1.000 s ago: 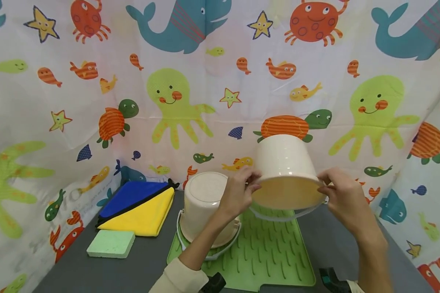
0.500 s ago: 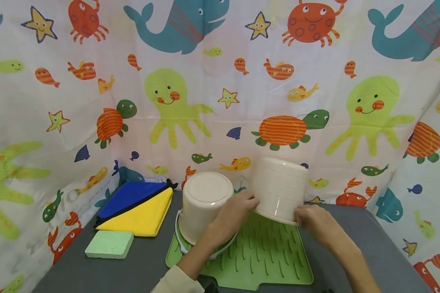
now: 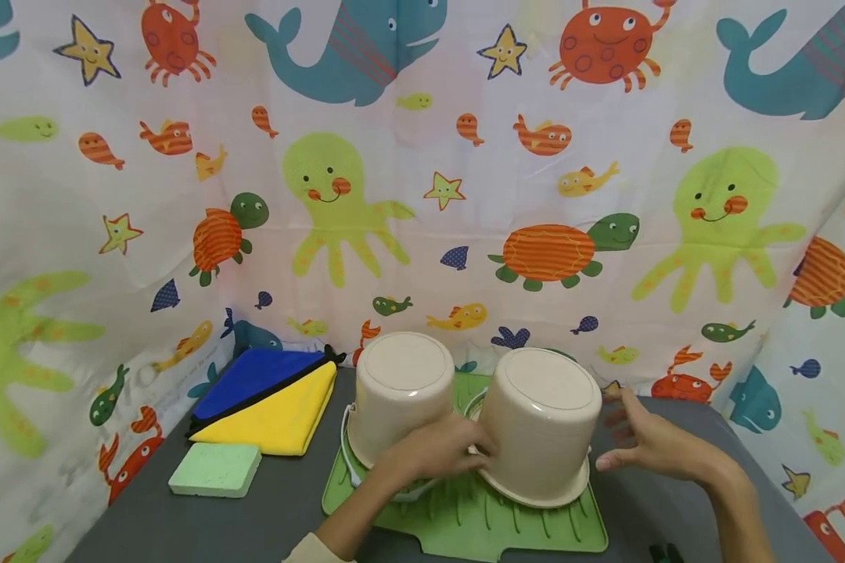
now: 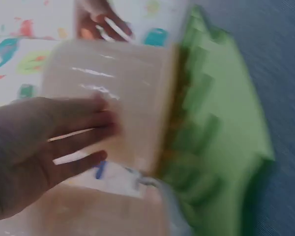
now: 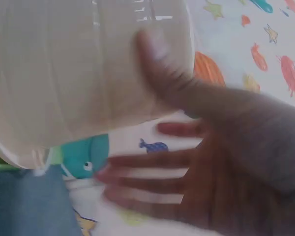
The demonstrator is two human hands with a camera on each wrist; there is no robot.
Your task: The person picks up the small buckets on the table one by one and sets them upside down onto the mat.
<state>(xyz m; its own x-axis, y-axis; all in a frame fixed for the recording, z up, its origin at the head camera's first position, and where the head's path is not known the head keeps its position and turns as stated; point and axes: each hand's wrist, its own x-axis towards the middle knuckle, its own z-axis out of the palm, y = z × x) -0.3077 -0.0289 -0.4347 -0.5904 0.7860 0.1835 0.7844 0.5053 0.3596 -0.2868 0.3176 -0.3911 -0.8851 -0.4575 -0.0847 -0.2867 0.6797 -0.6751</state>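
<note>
Two cream buckets stand upside down on a green ribbed drying mat (image 3: 458, 525). My left hand (image 3: 440, 444) reaches between the left bucket (image 3: 403, 391) and the right bucket (image 3: 541, 430), its fingers extended at the right bucket's near left side. Whether they touch it, I cannot tell. In the left wrist view that hand is blurred and grips nothing. Just right of the right bucket, my right hand (image 3: 658, 444) is spread, with thumb and fingers apart and nothing held. The left bucket's pale handle (image 3: 345, 450) hangs around its rim; the right bucket's handle is mostly hidden.
A folded blue and yellow cloth (image 3: 275, 410) lies at the back left of the dark tabletop (image 3: 204, 532). In front of it sits a light green sponge (image 3: 215, 470). A curtain (image 3: 408, 266) printed with sea animals closes off the back and sides.
The right bucket, earlier held tilted in the air by both hands, has come down onto the mat bottom up. Both hands have let go, and the right hand has moved off its side.
</note>
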